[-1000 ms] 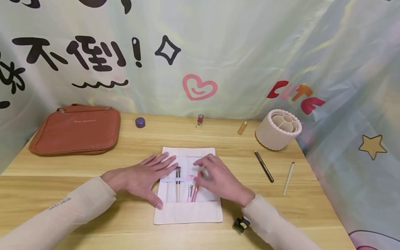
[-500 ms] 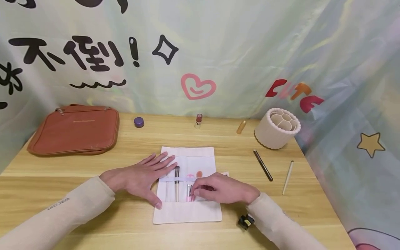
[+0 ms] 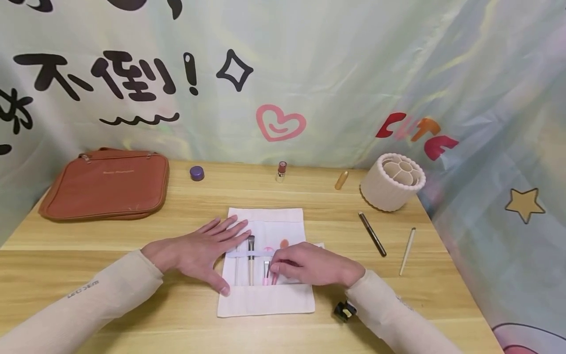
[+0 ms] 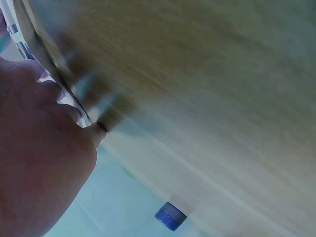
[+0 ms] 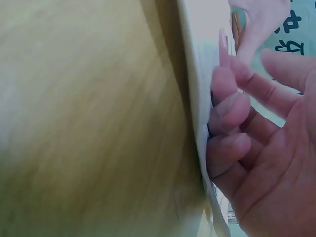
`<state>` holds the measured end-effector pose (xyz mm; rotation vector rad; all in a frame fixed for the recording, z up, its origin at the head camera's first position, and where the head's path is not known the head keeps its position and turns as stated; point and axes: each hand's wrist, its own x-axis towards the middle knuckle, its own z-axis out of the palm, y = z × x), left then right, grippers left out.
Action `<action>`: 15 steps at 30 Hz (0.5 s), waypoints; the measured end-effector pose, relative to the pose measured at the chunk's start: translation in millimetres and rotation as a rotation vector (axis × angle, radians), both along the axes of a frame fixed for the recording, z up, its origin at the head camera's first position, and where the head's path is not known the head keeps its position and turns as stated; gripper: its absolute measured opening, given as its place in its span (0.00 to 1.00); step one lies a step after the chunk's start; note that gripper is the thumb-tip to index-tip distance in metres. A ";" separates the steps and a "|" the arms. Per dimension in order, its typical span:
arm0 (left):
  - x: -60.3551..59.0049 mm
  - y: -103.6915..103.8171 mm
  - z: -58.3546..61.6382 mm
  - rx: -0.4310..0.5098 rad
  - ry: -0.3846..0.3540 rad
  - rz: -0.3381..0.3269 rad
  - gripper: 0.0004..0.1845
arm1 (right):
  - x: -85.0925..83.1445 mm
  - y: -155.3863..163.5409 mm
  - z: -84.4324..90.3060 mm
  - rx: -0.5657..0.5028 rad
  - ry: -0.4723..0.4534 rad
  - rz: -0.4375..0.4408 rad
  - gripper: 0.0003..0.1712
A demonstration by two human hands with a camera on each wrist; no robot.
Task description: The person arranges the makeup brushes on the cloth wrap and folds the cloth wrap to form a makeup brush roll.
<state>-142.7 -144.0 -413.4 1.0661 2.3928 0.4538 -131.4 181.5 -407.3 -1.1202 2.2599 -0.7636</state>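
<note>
A white cloth brush roll [image 3: 283,223] lies open in the middle of the wooden table [image 3: 132,236]. Under its pale elastic band sit a beige-handled brush [image 3: 250,260] and pink-handled brushes [image 3: 267,275]. My left hand [image 3: 208,250] lies flat with fingers spread on the roll's left edge. My right hand [image 3: 278,268] has its fingers curled and pinches a pink brush with a peach tip [image 3: 284,243]. In the right wrist view, curled fingers [image 5: 232,108] press against the cloth [image 5: 195,74] beside the pink handle [image 5: 222,47]. The left wrist view shows my palm [image 4: 39,163] on the cloth edge [image 4: 49,74].
A brown zip pouch [image 3: 106,183] lies at the back left. A purple jar [image 3: 196,172], a lipstick [image 3: 281,171] and an amber tube [image 3: 342,180] stand along the back. A white ribbed holder [image 3: 392,182], a dark pencil [image 3: 372,234] and a cream stick [image 3: 408,250] are at the right.
My right hand came down from above the elastic band onto the roll, and its fingers curled round the pink brush. My left hand stayed flat in place.
</note>
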 end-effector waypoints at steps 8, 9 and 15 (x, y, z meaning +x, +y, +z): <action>0.0 0.3 0.4 -0.005 0.009 -0.003 0.71 | -1.9 2.9 6.5 -0.028 0.057 -0.058 0.14; 0.1 0.2 0.4 -0.005 0.009 -0.003 0.71 | -1.7 3.0 6.8 -0.033 0.052 -0.043 0.14; 0.1 0.4 -0.5 -0.003 0.008 -0.002 0.71 | 0.5 1.8 6.9 -0.054 -0.010 0.011 0.18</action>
